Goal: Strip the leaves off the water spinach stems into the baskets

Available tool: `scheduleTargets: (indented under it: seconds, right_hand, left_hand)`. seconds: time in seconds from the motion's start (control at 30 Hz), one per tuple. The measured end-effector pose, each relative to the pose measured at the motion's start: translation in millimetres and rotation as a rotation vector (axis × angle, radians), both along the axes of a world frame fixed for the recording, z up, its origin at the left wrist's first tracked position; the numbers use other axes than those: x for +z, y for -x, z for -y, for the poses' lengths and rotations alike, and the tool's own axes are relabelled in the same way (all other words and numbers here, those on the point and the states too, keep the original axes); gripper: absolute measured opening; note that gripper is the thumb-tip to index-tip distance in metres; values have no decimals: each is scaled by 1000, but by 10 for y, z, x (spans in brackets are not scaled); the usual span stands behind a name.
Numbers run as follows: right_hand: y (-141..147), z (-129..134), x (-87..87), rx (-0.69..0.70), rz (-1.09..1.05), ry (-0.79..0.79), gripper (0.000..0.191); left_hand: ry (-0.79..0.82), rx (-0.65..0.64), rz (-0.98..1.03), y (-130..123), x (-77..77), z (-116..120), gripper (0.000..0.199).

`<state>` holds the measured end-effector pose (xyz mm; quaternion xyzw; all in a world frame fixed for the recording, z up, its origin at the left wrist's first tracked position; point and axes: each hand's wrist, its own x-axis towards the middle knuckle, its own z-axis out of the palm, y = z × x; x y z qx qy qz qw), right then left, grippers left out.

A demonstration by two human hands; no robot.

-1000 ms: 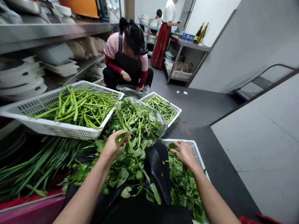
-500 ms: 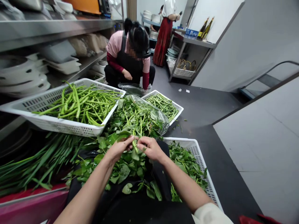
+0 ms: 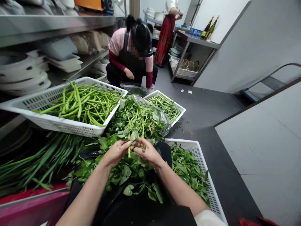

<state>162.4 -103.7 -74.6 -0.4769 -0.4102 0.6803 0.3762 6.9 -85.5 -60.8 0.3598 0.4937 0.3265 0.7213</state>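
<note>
Over my lap, my left hand [image 3: 118, 152] pinches a leafy green stem [image 3: 129, 150] between thumb and fingers. Close on its right is my right hand [image 3: 146, 151], fingers curled at the leaves of the same stem. Loose leafy greens [image 3: 124, 174] lie on the dark cloth below both hands. Just beyond them, a heap of leafy stems [image 3: 134, 116] rests in a clear plastic bag [image 3: 164, 118]. To the right of my knee stands a white basket [image 3: 200, 153] holding picked leaves [image 3: 188, 169].
Green stems fill a white basket [image 3: 94, 130] at left; a smaller basket [image 3: 181, 113] stands beyond the bag. Long green leaves [image 3: 35, 163] lie lower left. A person [image 3: 131, 53] crouches ahead; another [image 3: 164, 34] stands farther back. Shelves [image 3: 58, 29] line the left.
The held stem has shifted slightly left and now points down between my hands. My right hand's fingers have moved left and spread a little around the leaves.
</note>
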Motion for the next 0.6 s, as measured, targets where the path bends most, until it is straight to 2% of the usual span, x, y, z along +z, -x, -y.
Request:
scheduleTargets:
  seconds: [0.1,0.2,0.27,0.3,0.33,0.4,0.47,0.53,0.6]
  right_hand:
    - [41,-14,-39,272,-28,78,49]
    - [33,-82,-99,448,52,-25,36]
    - [9,-166,-130,513,81,-98,30]
    - [-12,-223,-141,476,89,-102,29]
    - [-39,-289,-149,382,90,-81,29]
    - [-115,-427,-157,96,84,-13,34]
    - [-192,-520,-152,-139,77,31,40]
    - [-214,-510,-140,-180,65,62,43]
    - [-133,-391,-135,-106,28,134,46]
  left_hand:
    - [-11,-68,-22,35,32,50,42]
    - [-40,-15,-204,66,107,123,44]
    - [-48,-3,-275,95,139,166,42]
    - [-48,-24,-275,113,144,185,40]
    - [-45,-57,-259,132,141,203,38]
    - [-35,-115,-210,166,118,239,37]
    - [-19,-107,-178,184,85,269,38]
    - [-6,-37,-188,178,53,288,38]
    - [-26,32,-266,148,30,295,36]
